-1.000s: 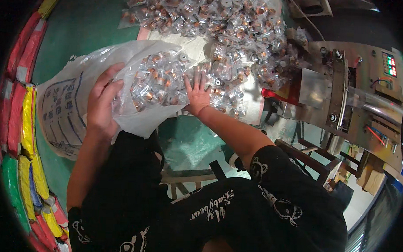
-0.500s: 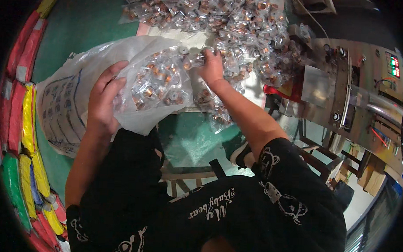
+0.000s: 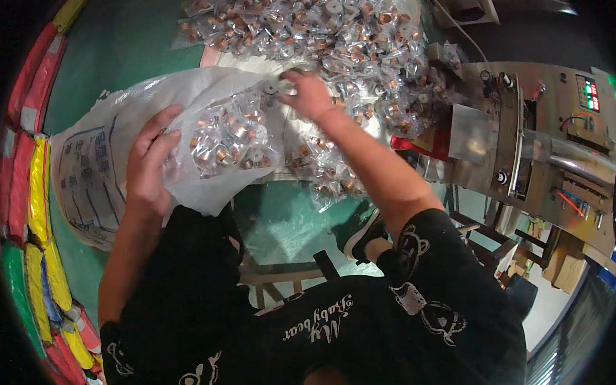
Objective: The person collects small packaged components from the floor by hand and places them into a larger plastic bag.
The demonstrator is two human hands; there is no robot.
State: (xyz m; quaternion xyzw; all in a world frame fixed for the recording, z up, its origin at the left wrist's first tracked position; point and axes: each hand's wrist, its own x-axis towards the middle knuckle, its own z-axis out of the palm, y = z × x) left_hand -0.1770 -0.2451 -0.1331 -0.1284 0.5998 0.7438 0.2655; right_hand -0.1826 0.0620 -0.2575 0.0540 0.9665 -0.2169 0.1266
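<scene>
A white woven sack (image 3: pixel 85 154) lies on its side at the left, its mouth turned to the right. Inside the mouth are several clear plastic packets (image 3: pixel 232 139) of copper-coloured and grey metal parts. My left hand (image 3: pixel 149 163) is closed on the upper layer of the sack's rim, thumb and fingers bent around the material. At the far side of the mouth, my right hand (image 3: pixel 308 96) has its fingers curled at a clear packet with a grey ring-shaped part (image 3: pixel 271 87). Its fingertips are slightly blurred.
A large heap of similar packets (image 3: pixel 307 26) spreads over a pale sheet (image 3: pixel 245 63) ahead and to the right. A metal machine (image 3: pixel 547 133) with a lit display stands at the right. Red, yellow and green wrapped bundles (image 3: pixel 40 183) line the left. A stool (image 3: pixel 285 273) is below me.
My right hand has moved left from the heap's edge to the sack's mouth. My left hand stays on the sack's rim. The view has shifted slightly.
</scene>
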